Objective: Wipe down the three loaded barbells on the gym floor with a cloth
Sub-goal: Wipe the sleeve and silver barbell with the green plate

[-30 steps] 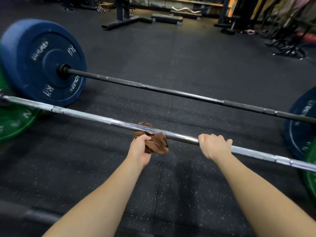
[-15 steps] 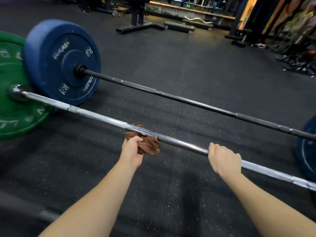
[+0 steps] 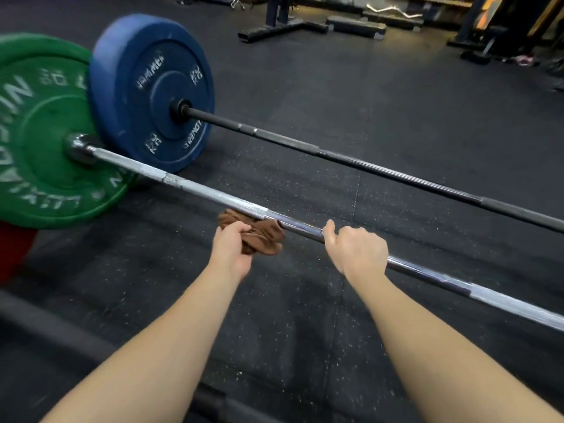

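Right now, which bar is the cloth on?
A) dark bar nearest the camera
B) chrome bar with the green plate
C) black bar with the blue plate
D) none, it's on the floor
B: the left hand presses the cloth against the chrome bar, which runs into the green plate.

Dim gym, wide-angle view with soft edges

Overhead light glints along the chrome barbell shaft (image 3: pixel 351 242) and falls weakly on the speckled rubber floor (image 3: pixel 305 315); the green plate (image 3: pixel 45 141) smears at the left edge, straight bars bow, far background murky.
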`<state>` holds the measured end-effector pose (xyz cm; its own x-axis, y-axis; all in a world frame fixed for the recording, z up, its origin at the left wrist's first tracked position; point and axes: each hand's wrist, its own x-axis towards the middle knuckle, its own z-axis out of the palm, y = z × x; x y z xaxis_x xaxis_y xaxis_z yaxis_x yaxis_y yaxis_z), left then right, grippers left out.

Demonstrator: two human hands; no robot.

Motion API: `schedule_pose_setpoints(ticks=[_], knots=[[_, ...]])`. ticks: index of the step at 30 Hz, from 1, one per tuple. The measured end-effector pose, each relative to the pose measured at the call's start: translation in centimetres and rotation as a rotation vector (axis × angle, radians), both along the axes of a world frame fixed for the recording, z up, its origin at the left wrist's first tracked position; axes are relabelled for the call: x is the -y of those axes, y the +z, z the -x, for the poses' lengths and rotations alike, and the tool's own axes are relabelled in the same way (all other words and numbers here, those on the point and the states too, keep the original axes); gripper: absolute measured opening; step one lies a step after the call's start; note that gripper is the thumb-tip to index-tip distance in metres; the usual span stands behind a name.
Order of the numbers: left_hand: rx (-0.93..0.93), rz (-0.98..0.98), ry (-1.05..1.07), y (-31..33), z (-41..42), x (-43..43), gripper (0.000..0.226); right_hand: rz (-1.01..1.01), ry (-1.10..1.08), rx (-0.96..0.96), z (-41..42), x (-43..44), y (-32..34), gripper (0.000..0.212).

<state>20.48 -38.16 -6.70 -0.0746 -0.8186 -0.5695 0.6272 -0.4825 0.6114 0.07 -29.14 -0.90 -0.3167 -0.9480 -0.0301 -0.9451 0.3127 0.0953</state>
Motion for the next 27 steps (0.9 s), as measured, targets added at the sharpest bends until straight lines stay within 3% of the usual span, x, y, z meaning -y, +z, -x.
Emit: schedule_pose_setpoints(ticks=[4, 7, 12, 15, 19, 24, 27], knots=[[-0.008, 0.034, -0.058, 1.1, -0.9, -0.7, 0.043, 0.031, -0.027, 0.026, 0.0, -0.2, -0.1, 0.044], [-0.012, 0.018, -0.105, 1.9, 1.7, -2.3, 0.038, 0.011, 0.004, 0.025, -0.4, -0.4, -0.3, 0.058], [-0.041, -0.040, -0.110, 2.0, 1.9, -2.2, 0.042, -0.012, -0.011, 0.031, -0.3, -0.5, 0.1, 0.057], [-0.078, -0.030, 0.035, 1.0, -0.2, -0.1, 0.048, -0.017, 0.011, -0.009, -0.3, -0.5, -0.3, 0.058], [-0.100, -0.011, 0.237, 0.6, -3.3, 4.2, 0.057, 0.019, -0.073, -0.029, -0.7, 0.0, -0.8, 0.038], [0.010, 0.071, 0.063, 0.0, -0.4, 1.8, 0.044, -0.089, -0.194, 0.079, -0.4, 1.6, 0.2, 0.040], [0.000, 0.048, 0.009, 0.2, 1.9, 0.5, 0.048, -0.062, -0.101, 0.105, -2.4, 3.8, 1.5, 0.044]])
